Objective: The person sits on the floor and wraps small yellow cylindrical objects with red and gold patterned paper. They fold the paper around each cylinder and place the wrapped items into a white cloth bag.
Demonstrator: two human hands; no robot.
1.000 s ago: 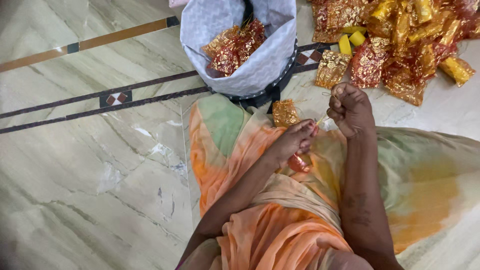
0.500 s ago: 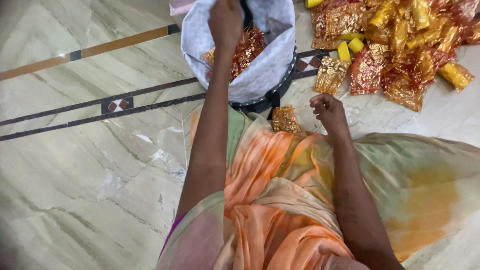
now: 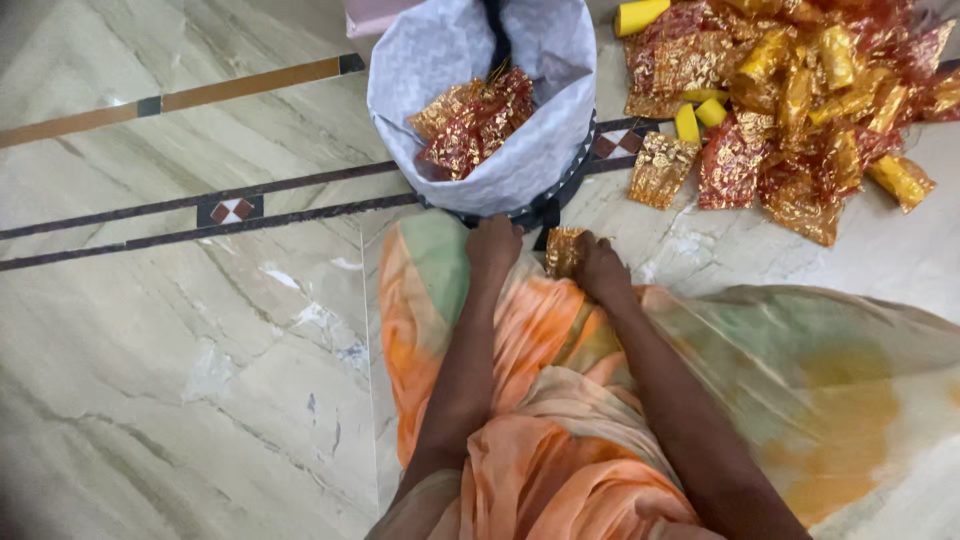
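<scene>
Gold pouch [image 3: 565,250] lies on orange cloth's [image 3: 520,330] far edge, between both hands: right hand [image 3: 603,268] touches it, left hand [image 3: 493,248] just beside (grip unclear for both).

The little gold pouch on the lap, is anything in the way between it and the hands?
Nothing visible is. The gold pouch lies on the orange cloth between both hands. The right hand touches its right edge, and the left hand rests just beside it, with only bare cloth between them.
</scene>
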